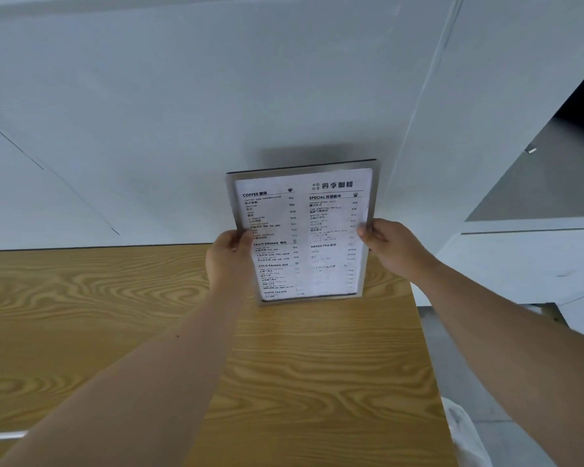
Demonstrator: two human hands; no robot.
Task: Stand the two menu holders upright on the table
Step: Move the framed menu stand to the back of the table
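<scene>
— Left hand (228, 256)?
— Closed on the left edge of the menu holder (302, 230), thumb across the printed sheet.
— And the holder itself?
— Held upright near the far edge of the tabletop (115, 315), close to the white wall (182, 112); bottom edge low, but couldn't tell whether touching the wood.
— Right hand (390, 247)?
— Clamped on the right edge, thumb on the frame.
— Progress?
— Judged partway: first holder nearly stood, not released. No second holder in view.
</scene>
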